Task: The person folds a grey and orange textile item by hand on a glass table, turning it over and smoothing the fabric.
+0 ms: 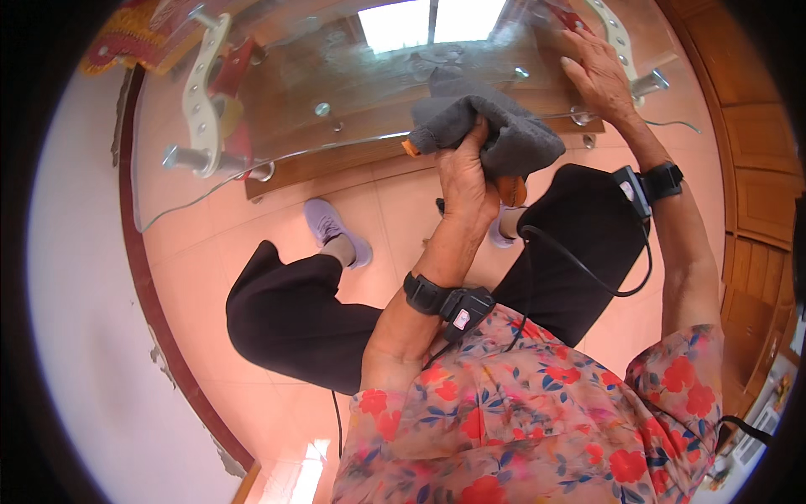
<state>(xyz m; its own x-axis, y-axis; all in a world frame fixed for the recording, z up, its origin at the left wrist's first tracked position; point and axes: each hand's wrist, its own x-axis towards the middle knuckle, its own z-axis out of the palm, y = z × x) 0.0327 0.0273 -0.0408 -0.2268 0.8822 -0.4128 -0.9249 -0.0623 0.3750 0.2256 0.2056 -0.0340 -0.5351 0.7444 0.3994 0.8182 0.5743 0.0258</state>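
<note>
My left hand (466, 170) grips a bunched dark grey cloth (504, 126), with the thumb pressed on its folds. Orange pieces stick out at the cloth's left end and below it beside my fingers; whether they belong to the cloth I cannot tell. The cloth is over the near edge of a glass tabletop (352, 82). My right hand (598, 79) is at the right end of the glass with its fingers spread, near a white curved table leg (617, 38). It holds nothing that I can see.
A wooden lower shelf (378, 132) shows through the glass. Metal posts and another white curved leg (200, 94) stand at the left, with a patterned cloth (141, 31) behind. A thin cable (195, 201) hangs at the left. Wooden cabinets (762, 138) line the right, a white wall (82, 252) the left.
</note>
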